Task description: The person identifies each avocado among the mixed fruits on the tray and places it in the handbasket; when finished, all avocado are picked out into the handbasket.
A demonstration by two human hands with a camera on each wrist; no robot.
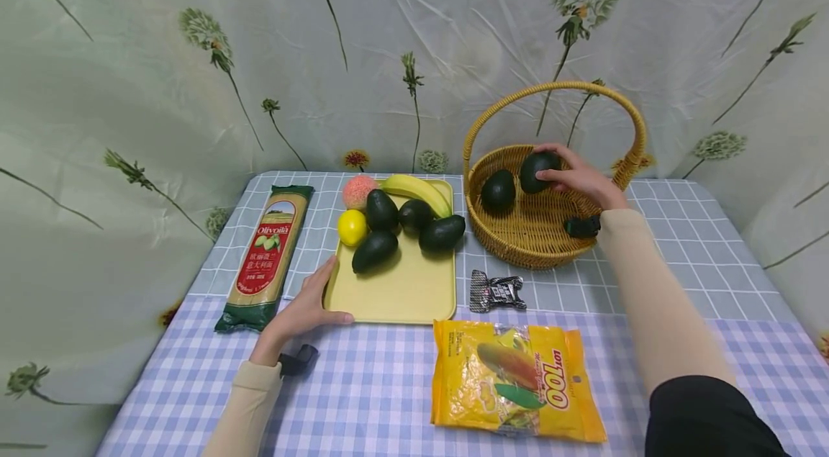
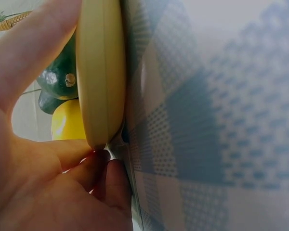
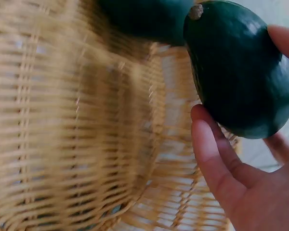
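Observation:
My right hand (image 1: 579, 176) grips a dark green avocado (image 3: 243, 72) inside the wicker basket (image 1: 531, 252), fingers and thumb around its sides. Another avocado (image 1: 498, 191) lies in the basket to the left of it. With thumb and fingers spread about its near left corner, my left hand (image 1: 307, 309) holds the pale yellow tray (image 1: 395, 299). On the tray are several avocados (image 1: 376, 251), a yellow lemon (image 1: 352, 227), a pinkish peach (image 1: 359, 192) and a banana (image 1: 417, 191). In the left wrist view, the tray's rim (image 2: 102, 72) hides part of the fruit.
A spaghetti packet (image 1: 265, 255) lies left of the tray. Near the basket's front sits a small black-and-silver wrapped piece (image 1: 496, 292). A yellow mango candy bag (image 1: 514, 379) lies at the front. The basket's tall handle (image 1: 557, 86) arches over its opening.

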